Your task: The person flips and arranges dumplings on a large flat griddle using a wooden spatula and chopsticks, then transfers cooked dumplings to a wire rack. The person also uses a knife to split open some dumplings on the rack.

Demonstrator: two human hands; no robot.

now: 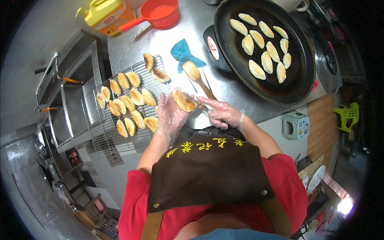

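Note:
A browned, half-moon filled pastry (184,100) rests in my left hand (171,115), which wears a clear plastic glove. My right hand (223,112), gloved too, reaches in from the right with its index finger stretched towards the pastry's right end. Whether that finger touches the pastry, or whether the hand grips something small, is unclear. Just beyond my hands lies a wooden spatula (192,72), its handle end running behind my right hand. To the left, several browned pastries (136,96) sit on a wire cooling rack (99,126); my left hand covers part of its right side.
Several paler pastries (266,61) lie in a large round black pan (237,75) at the right. A teal cloth (181,51) is on the steel counter (195,27). Farther back stand a red dipper (160,13) and a yellow jug (105,15). A steel sink (73,99) lies left.

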